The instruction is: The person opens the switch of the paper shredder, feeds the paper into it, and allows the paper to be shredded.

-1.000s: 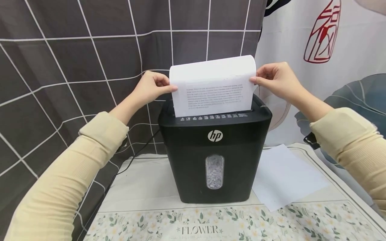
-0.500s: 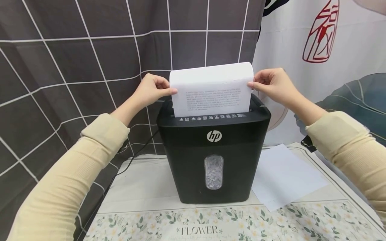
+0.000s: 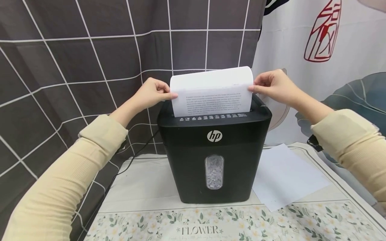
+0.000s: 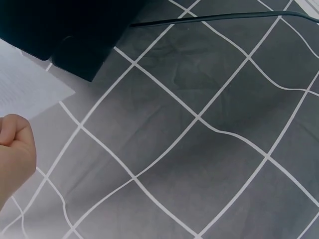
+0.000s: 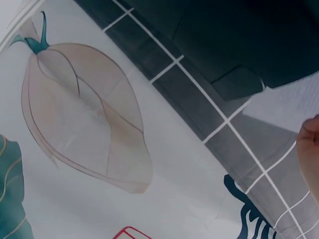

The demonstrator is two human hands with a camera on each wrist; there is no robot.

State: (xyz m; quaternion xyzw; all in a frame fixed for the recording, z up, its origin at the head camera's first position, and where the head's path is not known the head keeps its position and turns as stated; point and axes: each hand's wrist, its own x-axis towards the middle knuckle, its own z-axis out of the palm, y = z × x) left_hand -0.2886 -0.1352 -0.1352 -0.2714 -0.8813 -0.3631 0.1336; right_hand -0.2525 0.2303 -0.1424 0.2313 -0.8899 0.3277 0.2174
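Note:
A printed sheet of paper (image 3: 212, 92) stands in the top slot of a black HP paper shredder (image 3: 193, 157), its upper part curving backward. My left hand (image 3: 152, 92) pinches the sheet's left edge between thumb and fingers. At the right edge, my right hand (image 3: 274, 85) pinches it the same way. The lower end of the sheet is hidden inside the slot. In the left wrist view, part of the left hand (image 4: 17, 149) shows beside the paper (image 4: 30, 84). The right wrist view catches a bit of the right hand (image 5: 310, 149) near the paper (image 5: 286, 104).
Shredded bits show through the shredder's window (image 3: 214, 172). A blank white sheet (image 3: 286, 177) lies on the table to the right. A black cord (image 3: 135, 155) runs left from the shredder. A dark grid-patterned curtain (image 3: 99, 57) hangs behind and to the left.
The printed sheet has sunk lower into the shredder, its curved top dropping. Both hands have moved down with it, still pinching its edges.

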